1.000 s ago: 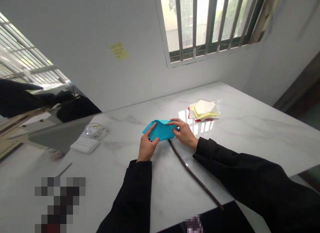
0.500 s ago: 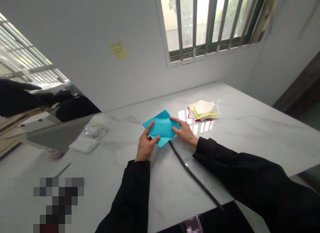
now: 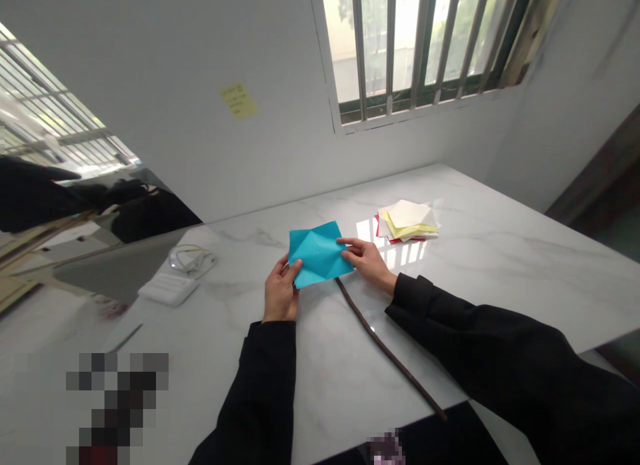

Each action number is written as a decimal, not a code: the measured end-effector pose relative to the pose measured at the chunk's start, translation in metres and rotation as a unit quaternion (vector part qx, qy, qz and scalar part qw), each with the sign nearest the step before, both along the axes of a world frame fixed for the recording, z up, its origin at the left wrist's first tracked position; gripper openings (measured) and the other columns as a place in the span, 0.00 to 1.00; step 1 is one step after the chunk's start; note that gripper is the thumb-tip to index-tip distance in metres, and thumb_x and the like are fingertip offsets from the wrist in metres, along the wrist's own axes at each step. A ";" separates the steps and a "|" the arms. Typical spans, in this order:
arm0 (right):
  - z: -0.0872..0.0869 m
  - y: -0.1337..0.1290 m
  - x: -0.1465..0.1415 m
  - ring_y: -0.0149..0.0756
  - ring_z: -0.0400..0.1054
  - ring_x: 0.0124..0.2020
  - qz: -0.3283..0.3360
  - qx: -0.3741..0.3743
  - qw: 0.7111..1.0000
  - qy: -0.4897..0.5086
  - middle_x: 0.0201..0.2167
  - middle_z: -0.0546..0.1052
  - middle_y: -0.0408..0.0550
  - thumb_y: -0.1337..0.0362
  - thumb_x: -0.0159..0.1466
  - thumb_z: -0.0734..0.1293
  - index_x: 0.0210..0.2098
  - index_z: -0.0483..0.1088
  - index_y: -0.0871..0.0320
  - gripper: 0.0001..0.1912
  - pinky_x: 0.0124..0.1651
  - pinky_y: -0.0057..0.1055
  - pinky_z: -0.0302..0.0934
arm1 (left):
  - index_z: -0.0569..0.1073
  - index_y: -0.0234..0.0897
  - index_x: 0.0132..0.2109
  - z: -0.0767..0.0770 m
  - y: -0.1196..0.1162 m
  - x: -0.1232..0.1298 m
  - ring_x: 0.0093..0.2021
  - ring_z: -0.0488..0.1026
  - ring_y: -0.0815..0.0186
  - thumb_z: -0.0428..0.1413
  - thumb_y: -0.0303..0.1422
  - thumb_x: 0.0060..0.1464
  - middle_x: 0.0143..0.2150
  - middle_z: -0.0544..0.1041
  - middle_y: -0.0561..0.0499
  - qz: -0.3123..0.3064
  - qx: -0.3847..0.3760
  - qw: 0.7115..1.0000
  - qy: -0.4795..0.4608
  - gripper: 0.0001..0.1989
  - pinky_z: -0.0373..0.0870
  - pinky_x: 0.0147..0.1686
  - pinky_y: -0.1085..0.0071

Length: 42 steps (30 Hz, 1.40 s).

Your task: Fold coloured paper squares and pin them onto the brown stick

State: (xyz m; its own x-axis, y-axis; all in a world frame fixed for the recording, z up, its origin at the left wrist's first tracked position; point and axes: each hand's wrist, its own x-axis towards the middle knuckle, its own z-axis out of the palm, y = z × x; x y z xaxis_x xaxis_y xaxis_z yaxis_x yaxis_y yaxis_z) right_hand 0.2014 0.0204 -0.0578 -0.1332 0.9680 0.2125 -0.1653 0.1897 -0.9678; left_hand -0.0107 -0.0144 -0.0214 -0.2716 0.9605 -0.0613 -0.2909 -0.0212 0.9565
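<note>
A creased sheet of blue paper (image 3: 320,253) is held up between my two hands over the table. My left hand (image 3: 281,290) grips its left edge, thumb on the front and fingers behind. At the right edge, my right hand (image 3: 367,260) pinches the paper between thumb and fingers. Fold lines cross the sheet's face. Below the paper a thin brown stick (image 3: 385,348) lies slantwise on the table, its upper end hidden behind the sheet.
On the marble-patterned table (image 3: 500,265) lies a stack of white, yellow and red papers (image 3: 409,220) at the back right. A white box-like object (image 3: 170,288) and a coiled cable (image 3: 190,258) are at the left. A barred window (image 3: 415,58) is above.
The blue paper has turned, and its side flaps now look flatter. My left hand has shifted left and down to the paper's left edge. My right hand stays nearly in place.
</note>
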 end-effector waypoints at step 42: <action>0.000 -0.017 -0.013 0.36 0.75 0.32 -0.039 0.080 0.977 -0.196 0.37 0.83 0.47 0.74 0.61 0.65 0.38 0.81 0.55 0.14 0.42 0.35 0.70 | 0.71 0.38 0.69 -0.026 -0.050 -0.177 0.72 0.61 0.41 0.43 0.37 0.65 0.72 0.67 0.36 0.022 -0.053 0.618 0.784 0.29 0.59 0.67 0.39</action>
